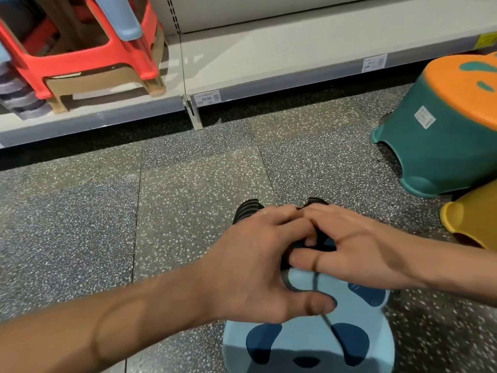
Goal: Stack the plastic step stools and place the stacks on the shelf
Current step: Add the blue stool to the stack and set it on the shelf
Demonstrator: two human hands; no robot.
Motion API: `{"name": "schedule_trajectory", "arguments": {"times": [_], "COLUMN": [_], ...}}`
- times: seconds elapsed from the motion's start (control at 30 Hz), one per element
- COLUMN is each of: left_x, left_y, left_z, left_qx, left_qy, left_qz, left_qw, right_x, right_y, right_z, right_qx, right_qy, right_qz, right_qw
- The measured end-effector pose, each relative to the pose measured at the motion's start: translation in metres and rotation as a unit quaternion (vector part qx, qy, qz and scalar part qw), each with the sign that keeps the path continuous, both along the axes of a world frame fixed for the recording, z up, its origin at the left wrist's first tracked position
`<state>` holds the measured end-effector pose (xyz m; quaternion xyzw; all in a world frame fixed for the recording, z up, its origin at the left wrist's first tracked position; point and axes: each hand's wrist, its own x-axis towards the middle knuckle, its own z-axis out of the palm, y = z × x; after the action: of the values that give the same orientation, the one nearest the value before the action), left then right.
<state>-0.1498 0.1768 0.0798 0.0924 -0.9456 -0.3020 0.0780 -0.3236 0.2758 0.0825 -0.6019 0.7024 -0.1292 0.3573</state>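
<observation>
A light blue step stool with a dark blue panda face stands on the floor at the bottom centre. My left hand and my right hand meet just above its far edge. Both hands are closed around a thin dark cord that loops at my left fingers and trails down across the stool's top. Two black ribbed pieces stick out beyond my hands; I cannot tell what they belong to. A green stool with an orange top stands at the right, with a yellow stool beside it.
The low white shelf runs across the top, with a price tag on its front rail. A stack of red, beige and grey-blue square stools stands on its left section. Speckled grey floor tiles stretch to the left of my hands.
</observation>
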Motion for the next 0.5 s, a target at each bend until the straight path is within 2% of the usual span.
{"name": "schedule_trajectory", "arguments": {"times": [0.1, 0.17, 0.27, 0.33, 0.4, 0.5], "left_x": [0.006, 0.009, 0.009, 0.009, 0.010, 0.016], "left_y": [0.000, 0.000, -0.002, -0.002, 0.001, 0.012], "left_z": [-0.005, -0.007, -0.005, -0.009, -0.017, -0.032], "left_qx": [0.131, 0.115, 0.094, 0.097, 0.107, 0.073], "left_qy": [-0.007, -0.039, -0.147, -0.182, -0.173, -0.141], "left_qz": [0.060, 0.075, 0.027, 0.024, 0.070, 0.121], "left_qw": [0.990, 0.990, 0.984, 0.978, 0.977, 0.980], "right_x": [0.005, 0.009, 0.016, 0.024, 0.031, 0.041], "right_y": [0.004, 0.006, 0.014, 0.024, 0.035, 0.049], "right_z": [-0.001, -0.002, -0.005, -0.007, -0.011, -0.021], "right_qx": [-0.004, -0.009, -0.026, -0.044, -0.034, -0.033], "right_qy": [0.012, 0.005, 0.003, 0.020, 0.033, 0.049], "right_qz": [-0.015, -0.036, -0.068, -0.064, -0.056, -0.062], "right_qw": [1.000, 0.999, 0.997, 0.997, 0.997, 0.996]}}
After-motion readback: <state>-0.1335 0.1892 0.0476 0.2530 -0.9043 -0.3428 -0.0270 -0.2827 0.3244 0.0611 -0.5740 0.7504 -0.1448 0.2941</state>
